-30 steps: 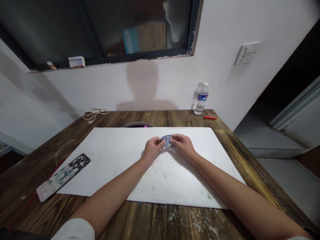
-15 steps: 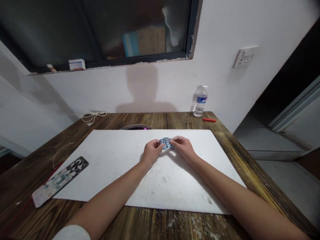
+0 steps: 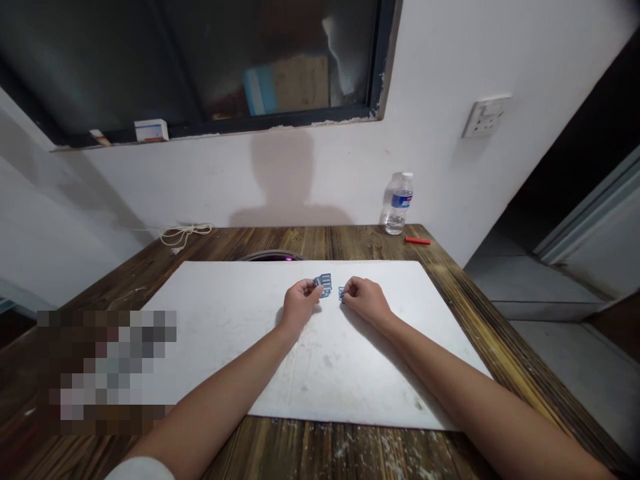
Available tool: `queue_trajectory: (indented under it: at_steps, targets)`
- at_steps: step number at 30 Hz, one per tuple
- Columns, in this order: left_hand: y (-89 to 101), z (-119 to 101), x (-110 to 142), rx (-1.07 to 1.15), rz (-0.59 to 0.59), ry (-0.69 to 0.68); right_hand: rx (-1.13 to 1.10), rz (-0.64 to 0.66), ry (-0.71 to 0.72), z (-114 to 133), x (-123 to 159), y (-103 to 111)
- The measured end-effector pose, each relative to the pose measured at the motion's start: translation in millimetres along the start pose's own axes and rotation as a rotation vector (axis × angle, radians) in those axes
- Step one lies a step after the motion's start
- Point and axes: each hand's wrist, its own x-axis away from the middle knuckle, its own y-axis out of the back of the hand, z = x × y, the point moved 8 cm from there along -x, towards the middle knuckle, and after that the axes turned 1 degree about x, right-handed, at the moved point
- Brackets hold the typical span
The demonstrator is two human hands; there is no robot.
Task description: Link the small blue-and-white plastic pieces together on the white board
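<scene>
Left hand (image 3: 300,303), one: fingers and thumb pinching the larger blue-edged piece (image 3: 325,281), held above the board. Right hand (image 3: 369,299), one: fingers curled, gripping the smaller blue-edged piece (image 3: 341,293) by its side; whether this touches the board, I cannot tell from here. Changed since half a second ago: hands then met over one cluster; now a gap shows between them, one portion in each. Blue-edged pieces, two in view. White board (image 3: 225,300), one, flat on one wooden table (image 3: 350,243). Behind it: bottle (image 3: 399,205), one, upright; red stick (image 3: 417,241), one, lying just beside the bottle; pale cord (image 3: 186,232), one, loosely coiled. Wall socket (image 3: 487,117), one. Small white box (image 3: 151,131), one, on the window ledge.
</scene>
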Motion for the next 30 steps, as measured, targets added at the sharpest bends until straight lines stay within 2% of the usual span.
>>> queue_trajectory:
  at_steps: [4, 8, 12, 17, 21, 25, 28, 30]
  targets:
    - [-0.4, 1, 0, -0.013, 0.009, -0.001, 0.051, -0.031, 0.024, 6, 0, 5]
    - [-2.8, 2, 0, -0.032, 0.05, -0.008, -0.174, -0.077, 0.133, 18, 1, 12]
    - [-5.7, 3, 1, -0.057, 0.083, -0.024, -0.337, -0.056, 0.189, 24, 2, 11]
    - [-11.6, 0, 3, -0.062, 0.135, -0.043, -0.426, -0.044, 0.123, 17, -1, 6]
    - [-11.1, 0, 3, -0.036, 0.127, -0.021, -0.596, -0.01, 0.021, 9, -3, 0]
    - [-9.0, 1, 1, -0.037, 0.107, -0.025, -0.74, -0.042, -0.058, 1, -6, 1]
    - [-6.6, 2, 0, -0.021, 0.078, -0.018, -0.719, -0.099, -0.083, -9, -9, 4]
    - [-5.0, 3, 0, -0.002, 0.057, 0.01, -0.625, -0.105, -0.065, -14, -11, 6]
